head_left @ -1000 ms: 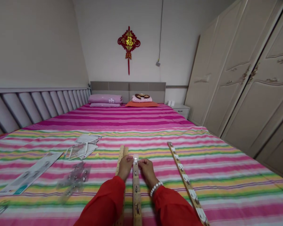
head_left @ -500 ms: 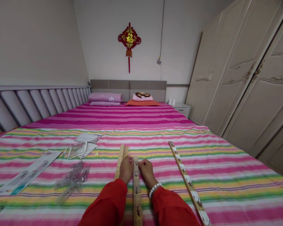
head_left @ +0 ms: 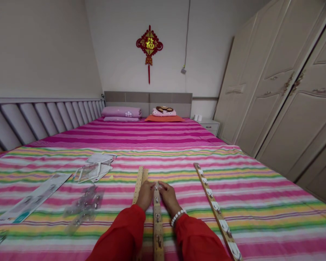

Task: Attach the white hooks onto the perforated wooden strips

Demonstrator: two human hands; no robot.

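A narrow wooden strip [head_left: 158,210] lies lengthwise before me, with several small metal hooks on clear backings along it. At its far end sits a clear adhesive hook [head_left: 156,187]. My left hand [head_left: 146,194] pinches the left side of this hook's backing, fingers closed. From the other side, my right hand [head_left: 168,195], with a white bead bracelet at the wrist, has thumb and fingertips closed on the backing's right edge. My fingers partly cover the clear piece. Just left of my left hand lie bare wooden strips with holes [head_left: 138,185], partly hidden by my arm.
On the right lies another wooden strip with white hooks [head_left: 216,206]. To the left are a heap of clear-backed hooks [head_left: 85,203], white packets [head_left: 93,170] and a long hook card [head_left: 34,199]. Everything rests on a striped bedspread [head_left: 260,203]; a slatted rail [head_left: 43,116] borders the left.
Both hands have shifted slightly at the strip's far end, the right fingertips moving up and inward along the clear backing. The strips and packets stay where they were.
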